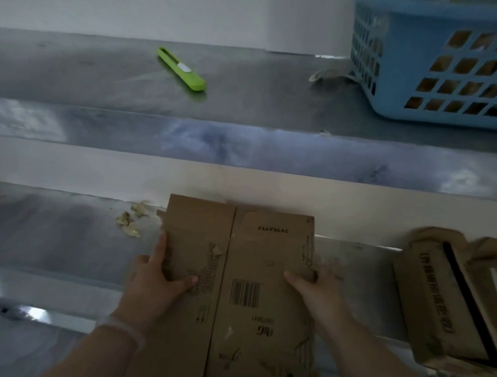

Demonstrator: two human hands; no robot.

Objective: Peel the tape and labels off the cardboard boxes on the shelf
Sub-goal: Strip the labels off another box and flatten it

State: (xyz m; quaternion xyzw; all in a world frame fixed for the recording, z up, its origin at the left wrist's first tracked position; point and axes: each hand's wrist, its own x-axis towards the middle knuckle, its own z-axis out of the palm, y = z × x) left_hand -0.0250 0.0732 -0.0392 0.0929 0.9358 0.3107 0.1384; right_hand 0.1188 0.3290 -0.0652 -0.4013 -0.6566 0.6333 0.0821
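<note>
A flattened cardboard box [255, 247] lies on the lower metal shelf [61, 234], with a printed barcode and torn patches on its face. My left hand [158, 282] grips its left edge, thumb on top and fingers along the side. At the right edge my right hand [311, 287] holds the box, with the thumb on the cardboard. Both hands wear thin clear gloves. Small peeled scraps [130, 219] lie on the shelf to the left of the box.
A green utility knife [181, 69] lies on the upper metal shelf [247, 100]. A blue plastic basket [438, 60] stands at the upper right, with a curl of tape [323, 75] beside it. A stack of other cardboard boxes [451, 296] sits at the right.
</note>
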